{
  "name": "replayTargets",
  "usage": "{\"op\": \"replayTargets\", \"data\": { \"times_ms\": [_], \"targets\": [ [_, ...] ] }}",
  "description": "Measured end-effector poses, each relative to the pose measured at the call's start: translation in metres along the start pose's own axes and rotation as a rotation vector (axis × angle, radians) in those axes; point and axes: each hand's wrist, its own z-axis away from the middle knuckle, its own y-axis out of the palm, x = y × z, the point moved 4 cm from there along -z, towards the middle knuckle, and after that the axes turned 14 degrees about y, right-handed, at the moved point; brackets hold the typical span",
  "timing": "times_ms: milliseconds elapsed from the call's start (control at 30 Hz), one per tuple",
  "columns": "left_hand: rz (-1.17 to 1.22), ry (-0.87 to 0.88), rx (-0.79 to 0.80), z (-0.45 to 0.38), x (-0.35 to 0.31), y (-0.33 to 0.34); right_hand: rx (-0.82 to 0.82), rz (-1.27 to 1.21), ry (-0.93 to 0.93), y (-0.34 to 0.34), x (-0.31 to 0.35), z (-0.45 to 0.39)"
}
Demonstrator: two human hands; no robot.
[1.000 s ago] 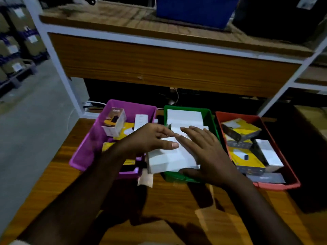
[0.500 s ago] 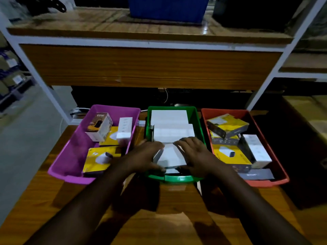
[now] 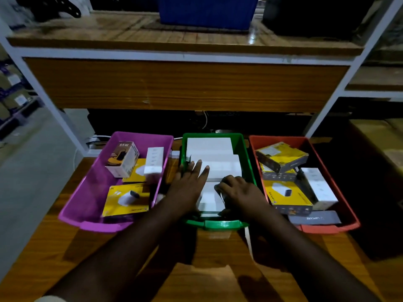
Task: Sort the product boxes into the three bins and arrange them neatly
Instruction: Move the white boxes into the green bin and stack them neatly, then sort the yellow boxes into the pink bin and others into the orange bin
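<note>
Three bins stand side by side on the wooden table. The green bin [image 3: 218, 224] in the middle holds white boxes in a row: a far one [image 3: 209, 144], a middle one [image 3: 225, 168] and a near one [image 3: 210, 199]. My left hand [image 3: 188, 186] lies flat with fingers spread, over the left side of the middle and near boxes. My right hand [image 3: 238, 191] curls its fingers around the near white box's right and far edges. The purple bin [image 3: 96, 225] holds a 65W box [image 3: 123, 159], a slim white box [image 3: 154, 160] and a yellow box [image 3: 126, 200].
The red bin [image 3: 327, 228] on the right holds yellow-and-black boxes [image 3: 281, 156], a white box [image 3: 318, 188] and a grey box [image 3: 314, 219]. A wooden shelf [image 3: 174, 83] with white posts overhangs the bins' far side. A cardboard carton [image 3: 383, 144] stands at the right.
The white box that both hands held above the green bin's front now lies in the bin. My left hand has let go and slid forward, flat on the boxes.
</note>
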Motion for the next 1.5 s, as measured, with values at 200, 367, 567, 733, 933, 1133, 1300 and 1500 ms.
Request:
{"op": "replayTargets", "data": {
  "times_ms": [200,367,567,733,933,1133,1300,1500],
  "targets": [
    [-0.02,0.003,-0.008,-0.004,0.002,0.002,0.034,0.073,0.011,-0.005,0.004,0.001],
    [0.15,-0.044,-0.27,-0.023,0.019,-0.029,0.033,0.075,-0.008,-0.005,0.002,0.001],
    [0.107,0.035,-0.113,-0.047,0.04,-0.022,0.021,0.048,-0.019,-0.003,0.004,0.001],
    [0.025,-0.029,-0.128,-0.041,0.053,-0.012,0.016,0.019,-0.019,-0.001,0.003,0.0],
    [0.048,-0.025,-0.103,-0.048,0.04,-0.008,-0.011,-0.005,-0.01,-0.001,0.003,-0.001],
    [0.029,-0.022,-0.085,-0.046,0.04,0.003,-0.035,0.015,0.0,-0.003,0.006,0.002],
    [0.045,-0.018,-0.1,-0.043,0.035,-0.001,-0.045,0.053,-0.008,-0.007,0.007,0.002],
    [0.261,0.067,-0.404,-0.028,0.027,-0.022,-0.295,-0.299,0.104,-0.031,-0.007,0.02]
  ]
}}
